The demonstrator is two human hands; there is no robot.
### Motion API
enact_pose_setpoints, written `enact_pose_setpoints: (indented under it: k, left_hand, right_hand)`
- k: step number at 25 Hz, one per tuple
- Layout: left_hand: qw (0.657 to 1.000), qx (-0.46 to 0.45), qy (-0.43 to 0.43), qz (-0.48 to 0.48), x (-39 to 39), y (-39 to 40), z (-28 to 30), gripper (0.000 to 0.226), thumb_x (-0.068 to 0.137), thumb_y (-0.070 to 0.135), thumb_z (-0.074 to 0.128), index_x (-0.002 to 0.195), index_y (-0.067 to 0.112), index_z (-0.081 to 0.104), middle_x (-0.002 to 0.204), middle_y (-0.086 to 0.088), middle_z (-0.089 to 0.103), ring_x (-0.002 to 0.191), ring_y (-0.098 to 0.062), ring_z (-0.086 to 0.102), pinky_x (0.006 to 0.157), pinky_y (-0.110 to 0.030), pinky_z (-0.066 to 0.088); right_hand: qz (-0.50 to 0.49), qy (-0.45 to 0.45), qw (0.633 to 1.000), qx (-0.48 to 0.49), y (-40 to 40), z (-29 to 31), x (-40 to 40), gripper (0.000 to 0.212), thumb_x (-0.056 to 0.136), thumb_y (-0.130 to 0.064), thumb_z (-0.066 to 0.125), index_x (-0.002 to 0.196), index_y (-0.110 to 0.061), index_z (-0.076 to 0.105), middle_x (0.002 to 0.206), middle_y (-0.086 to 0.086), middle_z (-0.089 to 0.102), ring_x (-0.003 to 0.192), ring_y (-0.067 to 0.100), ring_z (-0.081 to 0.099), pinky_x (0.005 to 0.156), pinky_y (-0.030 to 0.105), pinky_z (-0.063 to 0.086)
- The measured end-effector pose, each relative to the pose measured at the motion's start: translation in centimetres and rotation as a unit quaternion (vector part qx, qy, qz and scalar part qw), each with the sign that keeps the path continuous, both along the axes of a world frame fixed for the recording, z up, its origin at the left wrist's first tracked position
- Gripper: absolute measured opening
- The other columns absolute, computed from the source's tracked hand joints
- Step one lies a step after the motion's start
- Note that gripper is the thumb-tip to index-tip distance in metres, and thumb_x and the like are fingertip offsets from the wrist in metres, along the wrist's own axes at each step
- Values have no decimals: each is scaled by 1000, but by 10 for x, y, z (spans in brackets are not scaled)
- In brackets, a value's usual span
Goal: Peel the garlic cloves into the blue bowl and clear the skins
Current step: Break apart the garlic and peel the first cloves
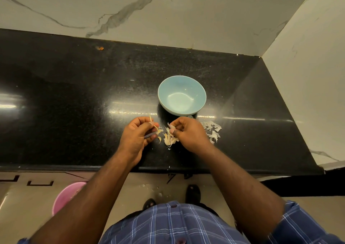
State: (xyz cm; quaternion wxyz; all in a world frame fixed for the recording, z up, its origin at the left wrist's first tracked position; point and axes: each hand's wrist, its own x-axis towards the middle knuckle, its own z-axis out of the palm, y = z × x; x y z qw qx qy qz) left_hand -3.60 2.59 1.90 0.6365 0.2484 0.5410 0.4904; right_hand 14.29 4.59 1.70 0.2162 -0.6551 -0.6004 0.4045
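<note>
The blue bowl [182,94] stands on the black counter [74,103] just beyond my hands, and nothing shows inside it. My left hand [138,135] pinches a piece of garlic with a strip of skin sticking up from its fingertips. My right hand [186,131] pinches another bit of garlic or skin at its fingertips. Between the hands, a few unpeeled garlic cloves [169,140] lie on the counter. A heap of white garlic skins [212,130] lies right of my right hand, in front of the bowl.
A marble wall runs behind the counter and turns along its right side. The counter's front edge is just below my wrists. A pink bucket [65,197] stands on the floor at the lower left. Skin flakes [158,191] lie on the floor by my feet.
</note>
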Motion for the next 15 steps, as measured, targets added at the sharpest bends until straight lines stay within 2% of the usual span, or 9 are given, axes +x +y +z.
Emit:
enact_pose_setpoints:
  k: [2, 5, 8, 10, 12, 14, 15]
  left_hand:
    - [1000, 20, 11, -7, 2, 6, 7, 11, 97, 5, 61, 105, 12, 63, 98, -12, 76, 91, -21, 69, 82, -34, 57]
    - [997, 53, 33, -40, 11, 16, 21, 19, 93, 4, 69, 111, 10, 66, 100, -16, 75, 86, -20, 71, 79, -32, 62]
    - [991, 88, 51, -89, 34, 25, 27, 30, 91, 1, 71, 119, 8, 65, 89, -13, 72, 78, -17, 71, 70, -28, 62]
    - [982, 104, 102, -124, 49, 31, 30, 33, 90, -1, 72, 120, 12, 66, 87, -13, 71, 73, -17, 69, 69, -31, 62]
    - [960, 124, 184, -173, 66, 41, 37, 32, 90, -1, 71, 117, 16, 68, 85, -14, 72, 65, -14, 67, 66, -35, 60]
    - [929, 153, 249, -227, 84, 52, 42, 24, 90, 0, 70, 108, 16, 72, 80, -9, 73, 61, -11, 67, 67, -34, 61]
    - [912, 165, 276, -256, 93, 56, 43, 21, 89, 2, 71, 104, 17, 74, 78, -5, 75, 62, -10, 69, 71, -34, 63]
  right_hand:
    - [26, -55, 998, 18, -6, 2, -3, 18, 94, -28, 71, 111, -24, 74, 101, -9, 74, 93, 5, 66, 81, 25, 51]
    - [11, -34, 999, 23, -11, -1, -2, 24, 97, -22, 67, 120, -23, 71, 109, -9, 72, 97, 4, 64, 79, 17, 47]
    - [25, -44, 998, 31, -14, -5, 2, 19, 94, -15, 68, 112, -20, 71, 98, -11, 70, 86, 1, 61, 72, 12, 43]
    - [43, -62, 996, 50, -17, -6, 1, 11, 94, -16, 67, 104, -16, 72, 89, -12, 63, 74, -2, 54, 66, 13, 39]
    - [31, -61, 993, 95, -20, -7, 4, 11, 94, -16, 66, 102, -13, 73, 94, -10, 60, 75, -1, 52, 69, 12, 37]
    - [15, -48, 991, 122, -23, -10, 10, 13, 94, -14, 66, 104, -12, 74, 106, -3, 68, 91, 7, 60, 76, 8, 40]
    - [13, -45, 992, 117, -25, -10, 12, 14, 94, -15, 65, 105, -11, 74, 110, 2, 70, 97, 13, 63, 80, 13, 45]
